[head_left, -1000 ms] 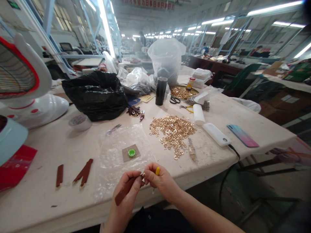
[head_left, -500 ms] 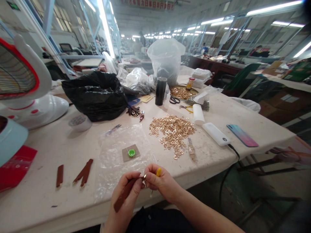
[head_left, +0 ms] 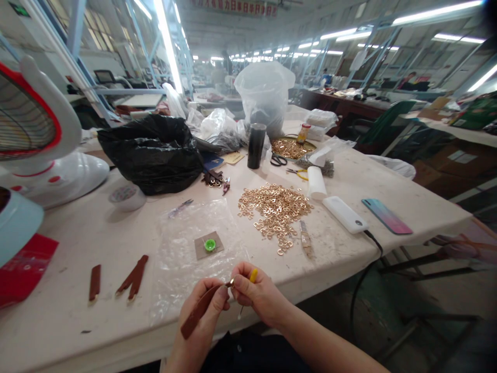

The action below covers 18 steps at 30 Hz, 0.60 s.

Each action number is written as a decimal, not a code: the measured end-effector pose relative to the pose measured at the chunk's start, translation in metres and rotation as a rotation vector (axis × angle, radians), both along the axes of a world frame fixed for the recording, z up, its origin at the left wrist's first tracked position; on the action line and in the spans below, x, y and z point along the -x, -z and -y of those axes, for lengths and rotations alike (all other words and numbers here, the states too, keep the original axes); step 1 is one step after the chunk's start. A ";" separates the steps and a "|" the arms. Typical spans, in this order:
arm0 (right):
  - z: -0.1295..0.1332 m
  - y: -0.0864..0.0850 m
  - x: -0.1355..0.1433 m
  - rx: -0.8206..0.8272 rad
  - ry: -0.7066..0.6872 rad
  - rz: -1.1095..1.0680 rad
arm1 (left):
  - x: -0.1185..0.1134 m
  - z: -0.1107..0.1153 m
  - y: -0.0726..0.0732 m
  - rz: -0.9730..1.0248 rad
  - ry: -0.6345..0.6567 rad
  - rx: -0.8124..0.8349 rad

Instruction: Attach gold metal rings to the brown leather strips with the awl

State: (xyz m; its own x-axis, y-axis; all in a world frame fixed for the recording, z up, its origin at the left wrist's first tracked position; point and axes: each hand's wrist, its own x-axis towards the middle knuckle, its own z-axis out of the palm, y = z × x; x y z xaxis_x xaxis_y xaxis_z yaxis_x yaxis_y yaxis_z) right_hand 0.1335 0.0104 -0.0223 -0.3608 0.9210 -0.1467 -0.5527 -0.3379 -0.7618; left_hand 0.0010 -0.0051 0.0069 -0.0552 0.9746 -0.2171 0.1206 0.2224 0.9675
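View: head camera, looking down over a cloth-covered table (head_left: 70, 233).
Left hand (head_left: 212, 311): closed, thumb and fingers pinching a brown strip (head_left: 197, 315) near its upper end.
Brown strip: held at the near edge of the table, slanting, its wide end toward the wearer, its narrow end meeting a gold-coloured fitting (head_left: 232, 283).
Right hand (head_left: 254, 292): closed, thumb and fingertips on the gold-coloured fitting; also holding a slim yellow-handled tool (head_left: 253, 275), its thin end pointing down below the fingers.
Hands, spacing: fingertips close together at the fitting.
Loose stock, left side: one single brown strip (head_left: 94, 282); beside it, two crossed brown strips (head_left: 135, 277); light-coloured ends toward the wearer.
Work surface, centre: clear plastic sheet (head_left: 174, 269), bearing a small card (head_left: 200, 251) with a bright green dish (head_left: 210, 245) on top.
Metal pieces: loose pile of gold-coloured rings (head_left: 275, 204), right of the plastic sheet; further lot on a round tray (head_left: 310, 147) behind.
Hand tools, rear: black-handled scissors (head_left: 278, 160); yellow-handled pliers (head_left: 298, 174), near the white roll (head_left: 317, 184).
Containers: white tub (head_left: 126, 198), left; black plastic bag (head_left: 151, 155) behind it; dark cylinder (head_left: 257, 146), upright.
Electronics, right side: white device (head_left: 345, 214) with black cable (head_left: 375, 241); phone (head_left: 386, 216), blue to pink, lying flat.
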 end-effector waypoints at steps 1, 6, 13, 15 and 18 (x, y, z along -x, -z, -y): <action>0.000 0.000 0.000 0.007 0.001 -0.011 | 0.000 0.000 0.001 0.012 0.001 0.002; 0.000 0.000 0.002 0.028 0.006 -0.028 | -0.001 0.003 0.003 0.087 0.017 -0.035; -0.001 0.002 0.002 0.062 -0.009 -0.061 | -0.002 0.004 0.002 0.120 -0.003 -0.032; -0.001 0.000 0.001 0.074 -0.028 -0.083 | -0.002 0.004 0.001 0.123 0.001 -0.031; -0.001 -0.002 0.001 0.080 -0.062 -0.107 | -0.002 0.004 0.001 0.115 0.014 -0.038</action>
State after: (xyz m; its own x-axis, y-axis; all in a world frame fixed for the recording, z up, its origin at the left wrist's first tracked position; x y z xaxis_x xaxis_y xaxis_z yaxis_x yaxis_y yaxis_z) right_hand 0.1327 0.0118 -0.0203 -0.4342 0.8834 -0.1761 -0.6055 -0.4309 -0.6691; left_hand 0.0028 -0.0091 0.0059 -0.0183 0.9827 -0.1843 0.0112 0.1846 0.9828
